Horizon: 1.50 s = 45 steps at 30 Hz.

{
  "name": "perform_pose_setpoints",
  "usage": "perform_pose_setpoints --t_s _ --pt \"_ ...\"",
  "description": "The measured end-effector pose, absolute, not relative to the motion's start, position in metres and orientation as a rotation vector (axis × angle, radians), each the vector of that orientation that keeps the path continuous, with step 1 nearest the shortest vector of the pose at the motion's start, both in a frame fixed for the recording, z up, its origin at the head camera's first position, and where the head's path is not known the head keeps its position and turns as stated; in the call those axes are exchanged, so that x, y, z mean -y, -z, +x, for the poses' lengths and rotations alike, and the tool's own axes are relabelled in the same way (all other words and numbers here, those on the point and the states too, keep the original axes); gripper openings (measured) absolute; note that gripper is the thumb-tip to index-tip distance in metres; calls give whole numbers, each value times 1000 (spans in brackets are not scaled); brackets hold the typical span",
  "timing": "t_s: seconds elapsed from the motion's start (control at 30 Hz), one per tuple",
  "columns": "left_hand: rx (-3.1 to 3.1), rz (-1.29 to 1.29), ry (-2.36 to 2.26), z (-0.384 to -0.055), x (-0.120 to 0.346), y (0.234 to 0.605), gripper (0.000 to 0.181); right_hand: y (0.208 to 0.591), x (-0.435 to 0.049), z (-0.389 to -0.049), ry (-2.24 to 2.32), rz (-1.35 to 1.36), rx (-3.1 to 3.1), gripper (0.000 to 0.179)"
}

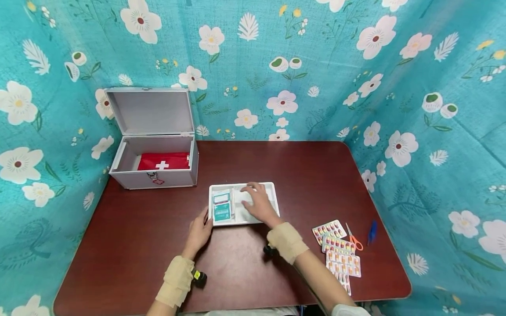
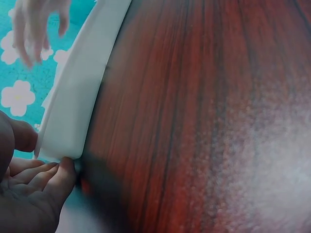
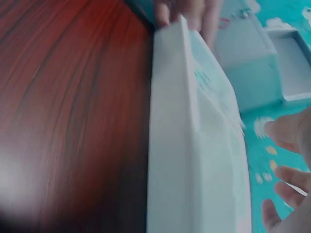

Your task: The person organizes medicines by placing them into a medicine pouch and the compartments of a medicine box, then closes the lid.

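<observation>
A shallow white divided tray [image 1: 247, 215] lies near the middle of the table. Teal-and-white packets [image 1: 222, 212] in clear wrapping fill its left compartment. My left hand [image 1: 199, 232] grips the tray's near left corner; in the left wrist view, its thumb is at the rim and its fingers lie against the outer wall [image 2: 80, 102]. Over the tray's right compartments hovers my right hand [image 1: 258, 204], fingers spread and slightly bent, holding nothing. From the right wrist, those fingers [image 3: 289, 189] show above the tray, apart from its near wall [image 3: 170, 126].
At the back left stands an open silver case [image 1: 158, 180] with a red white-cross pouch [image 1: 174, 160] inside. Several pill blister packs [image 1: 343, 262], orange-handled scissors [image 1: 357, 242] and a small blue tool [image 1: 372, 231] lie at the right. Patterned teal curtains [image 1: 245, 79] border the table.
</observation>
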<state>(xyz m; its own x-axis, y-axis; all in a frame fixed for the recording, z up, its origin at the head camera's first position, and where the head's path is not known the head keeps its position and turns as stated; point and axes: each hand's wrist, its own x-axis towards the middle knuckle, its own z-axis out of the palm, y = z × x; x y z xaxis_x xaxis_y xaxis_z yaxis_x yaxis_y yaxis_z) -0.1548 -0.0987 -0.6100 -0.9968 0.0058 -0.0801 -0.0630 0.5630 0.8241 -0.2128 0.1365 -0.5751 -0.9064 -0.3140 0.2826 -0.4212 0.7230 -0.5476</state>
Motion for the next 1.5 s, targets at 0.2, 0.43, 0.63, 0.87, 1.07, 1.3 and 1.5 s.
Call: perform_pose_setpoints --t_s 0.2,0.43,0.63,0.87,1.07,1.3,1.5 --pt "-2673 -88 -1445 -154 100 611 54 565 -219 -188 -887 586 2753 37" --pt "-2681 -38 -1440 -157 99 610 54 561 -322 -131 -748 375 2914 38" --pt "-2669 -47 -1477 -160 101 604 54 570 -371 -88 -581 226 3045 40" --pt "-2684 -48 -1450 -160 102 605 55 583 -385 -75 -527 146 3094 40" --pt "-2675 -46 -1454 -159 100 608 55 590 -389 -80 -497 122 3072 31" --pt "-2689 -57 -1464 -160 100 611 55 590 -394 -92 -472 196 3020 31" --pt "-2661 -62 -1471 -160 100 612 55 581 -401 -99 -541 211 3063 30"
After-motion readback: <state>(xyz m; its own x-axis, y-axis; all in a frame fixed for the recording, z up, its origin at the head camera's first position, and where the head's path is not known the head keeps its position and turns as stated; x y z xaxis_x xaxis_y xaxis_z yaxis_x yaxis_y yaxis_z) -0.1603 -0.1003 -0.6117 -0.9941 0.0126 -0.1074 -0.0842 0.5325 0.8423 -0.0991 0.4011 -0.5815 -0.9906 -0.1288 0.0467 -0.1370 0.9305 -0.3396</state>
